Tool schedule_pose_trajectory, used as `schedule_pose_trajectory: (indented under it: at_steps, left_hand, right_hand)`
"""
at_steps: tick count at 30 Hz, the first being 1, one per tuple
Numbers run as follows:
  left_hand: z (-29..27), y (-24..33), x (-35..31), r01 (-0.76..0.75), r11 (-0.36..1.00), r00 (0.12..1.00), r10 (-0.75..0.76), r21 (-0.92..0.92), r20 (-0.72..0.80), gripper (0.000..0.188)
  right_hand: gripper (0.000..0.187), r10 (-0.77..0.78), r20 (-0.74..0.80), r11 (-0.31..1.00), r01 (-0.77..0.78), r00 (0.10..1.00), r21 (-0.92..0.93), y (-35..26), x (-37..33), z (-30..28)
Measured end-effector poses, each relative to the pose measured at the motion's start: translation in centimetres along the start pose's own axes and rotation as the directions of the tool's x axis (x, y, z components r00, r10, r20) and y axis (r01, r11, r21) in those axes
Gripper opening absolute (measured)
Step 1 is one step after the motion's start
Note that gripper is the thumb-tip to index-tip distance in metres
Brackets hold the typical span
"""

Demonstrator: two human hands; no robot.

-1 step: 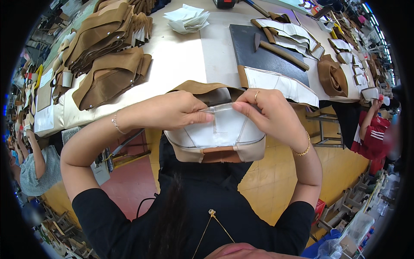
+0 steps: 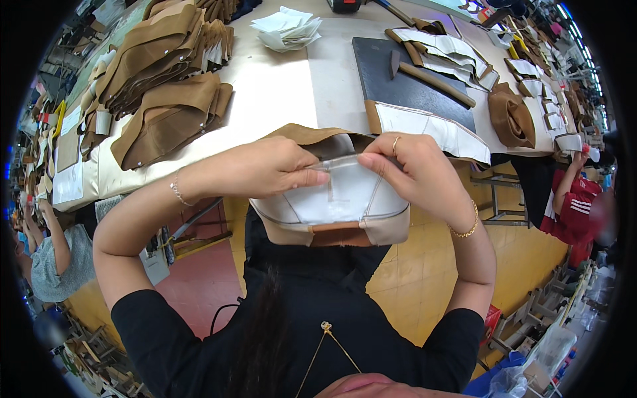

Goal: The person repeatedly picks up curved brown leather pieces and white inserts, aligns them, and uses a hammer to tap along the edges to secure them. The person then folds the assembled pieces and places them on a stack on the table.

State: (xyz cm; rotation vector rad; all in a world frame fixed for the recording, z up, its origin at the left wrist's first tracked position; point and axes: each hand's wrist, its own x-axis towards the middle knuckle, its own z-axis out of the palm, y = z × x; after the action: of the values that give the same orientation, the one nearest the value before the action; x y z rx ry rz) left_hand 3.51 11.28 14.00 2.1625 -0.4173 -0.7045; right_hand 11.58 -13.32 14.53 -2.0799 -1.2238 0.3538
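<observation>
Between both hands, at the table's near edge, I hold a sewn boot upper (image 2: 332, 202) with a white lining outward, beige and orange-brown leather along its lower end and brown leather at its far end. My left hand (image 2: 282, 171) pinches its upper edge on the left, thumb lying on the white lining. Opposite it, my right hand (image 2: 408, 166) pinches the same edge between thumb and fingers. A gap at the far side shows part of the inside. The fingers behind the edge are partly hidden.
Brown leather pieces (image 2: 172, 113) are stacked at left. White sheets (image 2: 286, 30) lie at the back. A hammer (image 2: 434, 86) rests on a dark board (image 2: 378, 66), with another white-lined piece (image 2: 424, 129) in front. Co-workers sit at left (image 2: 63, 259) and right (image 2: 577, 205).
The lower end of the boot upper has tipped up slightly. Both hands keep their hold in nearly the same place.
</observation>
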Motion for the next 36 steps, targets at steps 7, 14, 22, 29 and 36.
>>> schedule_pose_trajectory:
  at_steps: [7,14,22,29,36]
  left_hand:
    - [-5.2,1.8,2.4,0.146,0.499,0.751,0.506,0.854,-0.424,0.016]
    - [5.8,-5.6,6.6,0.071,0.511,0.636,0.638,0.857,-0.433,0.036]
    - [11.9,-7.0,8.7,0.023,0.702,0.684,0.508,0.712,-0.523,0.075]
    - [11.5,-8.0,10.6,0.049,0.727,0.645,0.501,0.685,-0.577,0.081]
    - [10.7,-8.4,10.7,0.023,0.668,0.683,0.533,0.744,-0.499,0.062]
  right_hand:
    - [0.014,-0.474,-0.305,0.713,0.156,0.826,-0.684,0.1,2.6,-4.0]
    - [0.026,-0.321,-0.143,0.571,0.071,0.936,-0.818,6.2,-2.6,3.2]
    - [0.058,-0.176,-0.34,0.697,-0.127,0.924,-0.706,10.3,-9.2,8.3]
    - [0.07,-0.134,-0.445,0.686,-0.242,0.886,-0.687,10.9,-8.2,9.6]
    - [0.076,-0.09,-0.469,0.695,-0.282,0.879,-0.662,10.5,-8.0,9.4]
